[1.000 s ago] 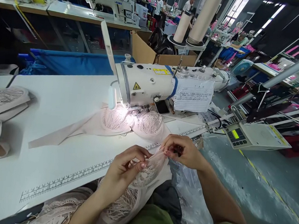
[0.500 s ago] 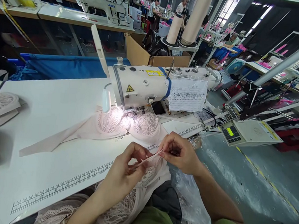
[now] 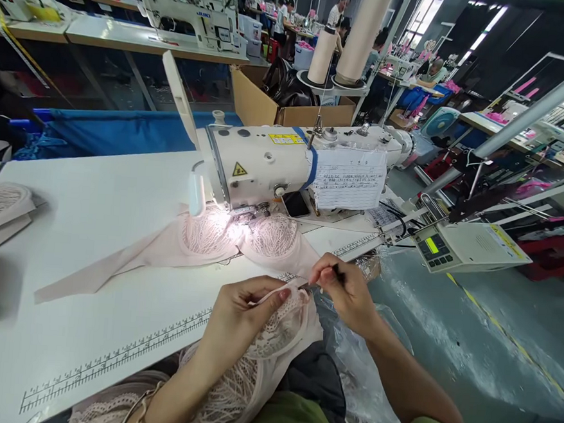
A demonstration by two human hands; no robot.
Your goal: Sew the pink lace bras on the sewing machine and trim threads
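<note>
My left hand (image 3: pixel 246 312) is closed on the edge of a pale pink lace bra (image 3: pixel 280 340), thumb pressed on top, above my lap at the table's front edge. My right hand (image 3: pixel 346 290) is closed around a small dark tool (image 3: pixel 339 273), mostly hidden in the fingers; its kind cannot be made out. The right fingertips are close to the bra's edge, just right of the left thumb. Another pale pink bra (image 3: pixel 270 240) lies on the table, its cups beneath the lit needle area of the sewing machine (image 3: pixel 261 162).
Folded bra pieces (image 3: pixel 2 208) lie at the table's left. A printed ruler (image 3: pixel 122 355) runs along the front edge. Behind the machine stand a cardboard box (image 3: pixel 255 100) and thread cones (image 3: pixel 322 56). A control box (image 3: pixel 472 247) is at the right. People work farther back.
My right hand has moved slightly right, and its fingers have shifted from pinching the fabric edge to gripping the dark tool. My left thumb now lies flatter on the bra.
</note>
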